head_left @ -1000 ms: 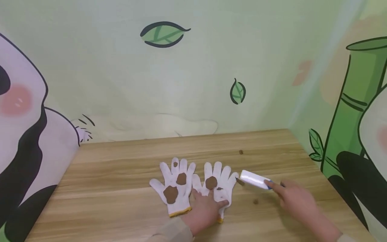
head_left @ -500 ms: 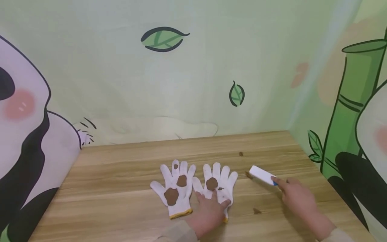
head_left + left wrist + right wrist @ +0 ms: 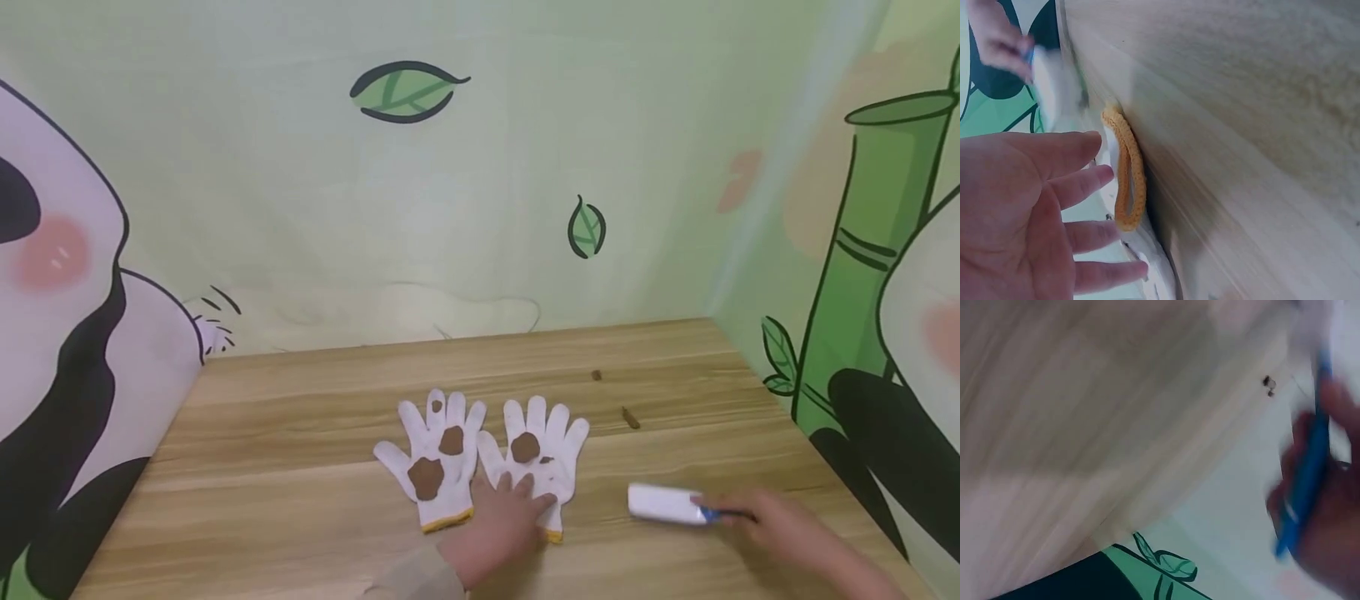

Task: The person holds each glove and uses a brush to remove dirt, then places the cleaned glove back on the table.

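Two white work gloves with yellow cuffs lie side by side, palm up: a left glove point(image 3: 442, 458) and a right glove point(image 3: 562, 467). Brown patches point(image 3: 426, 478) mark both. My left hand point(image 3: 498, 512), fingers spread, rests on the lower part of the right glove; its cuff point(image 3: 1130, 175) gapes in the left wrist view. To the right, my right hand point(image 3: 780, 525) grips the blue handle point(image 3: 1307, 469) of a tool with a white oblong head point(image 3: 666, 504), held low over the table. The tool is blurred in both wrist views.
Beyond the right glove, a brown scrap point(image 3: 631, 417) and a smaller brown bit point(image 3: 596, 376) lie on the wooden table point(image 3: 300, 433). A wall with painted leaves point(image 3: 405, 93) closes off the back, and painted panels flank both sides.
My right hand has brought the tool away from the right glove's fingertips and toward me. One brown scrap has shifted right; another nearer me is now out of sight. My left hand stays on the glove.
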`<move>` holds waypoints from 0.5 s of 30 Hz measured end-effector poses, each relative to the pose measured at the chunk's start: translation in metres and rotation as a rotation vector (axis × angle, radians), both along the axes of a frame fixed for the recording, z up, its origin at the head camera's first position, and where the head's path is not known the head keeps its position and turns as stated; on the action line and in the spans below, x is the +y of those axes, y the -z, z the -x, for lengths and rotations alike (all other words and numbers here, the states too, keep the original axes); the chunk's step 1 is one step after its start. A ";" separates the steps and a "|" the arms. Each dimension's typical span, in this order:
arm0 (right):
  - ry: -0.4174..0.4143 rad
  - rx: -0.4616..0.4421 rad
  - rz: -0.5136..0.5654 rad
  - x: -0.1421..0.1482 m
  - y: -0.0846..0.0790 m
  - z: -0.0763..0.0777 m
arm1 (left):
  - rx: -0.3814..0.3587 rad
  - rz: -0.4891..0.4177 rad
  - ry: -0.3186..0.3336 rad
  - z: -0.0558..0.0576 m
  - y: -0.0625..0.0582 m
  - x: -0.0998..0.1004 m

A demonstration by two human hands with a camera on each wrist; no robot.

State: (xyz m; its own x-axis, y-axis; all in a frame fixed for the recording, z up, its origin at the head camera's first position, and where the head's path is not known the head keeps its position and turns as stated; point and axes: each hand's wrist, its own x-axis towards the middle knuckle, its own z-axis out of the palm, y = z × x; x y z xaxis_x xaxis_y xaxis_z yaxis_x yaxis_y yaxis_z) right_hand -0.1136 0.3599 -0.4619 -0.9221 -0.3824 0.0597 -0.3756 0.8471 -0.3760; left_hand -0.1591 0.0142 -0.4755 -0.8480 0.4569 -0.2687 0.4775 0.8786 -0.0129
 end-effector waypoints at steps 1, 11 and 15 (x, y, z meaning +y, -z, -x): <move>0.077 0.015 -0.022 -0.005 -0.001 0.001 | 0.004 -0.002 0.004 0.000 0.000 0.000; 0.071 0.226 -0.057 -0.071 0.005 0.012 | -0.030 -0.011 0.009 0.002 -0.003 0.003; 0.101 0.283 -0.100 -0.100 0.011 0.009 | -0.069 0.036 0.026 0.002 -0.002 0.006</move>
